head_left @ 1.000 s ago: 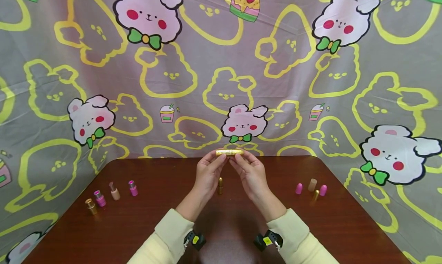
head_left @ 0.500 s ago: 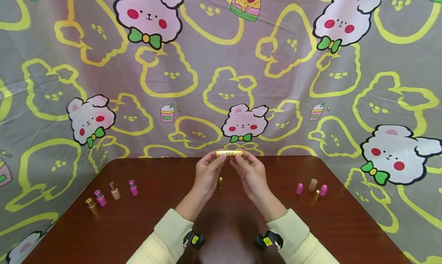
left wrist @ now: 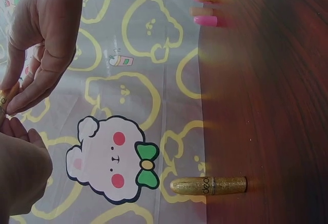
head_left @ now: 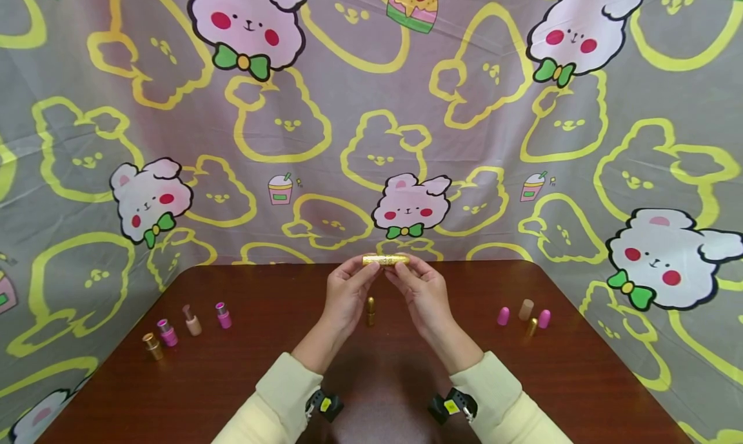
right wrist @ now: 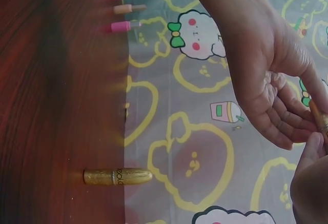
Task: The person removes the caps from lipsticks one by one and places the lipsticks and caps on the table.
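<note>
In the head view a gold lipstick tube (head_left: 384, 259) is held level above the table's far edge. My left hand (head_left: 348, 292) pinches its left end between thumb and fingers. At the other end, the thumb and fingers of my right hand (head_left: 422, 289) pinch it too. Fingertips hide part of the tube, so I cannot tell whether its two parts are fully together. Below and between the hands, a second gold lipstick (head_left: 371, 312) stands upright with its cap on; dark lettering shows on it (left wrist: 207, 185) in the left wrist view.
To the left on the brown table (head_left: 261, 392) stand uncapped lipstick bases: gold (head_left: 153, 346), pink (head_left: 167, 333), beige (head_left: 192, 321) and another pink (head_left: 224, 316). Loose caps stand right: two pink (head_left: 503, 316), one beige (head_left: 525, 310), one gold (head_left: 531, 328). Patterned cloth (head_left: 325, 141) surrounds the table.
</note>
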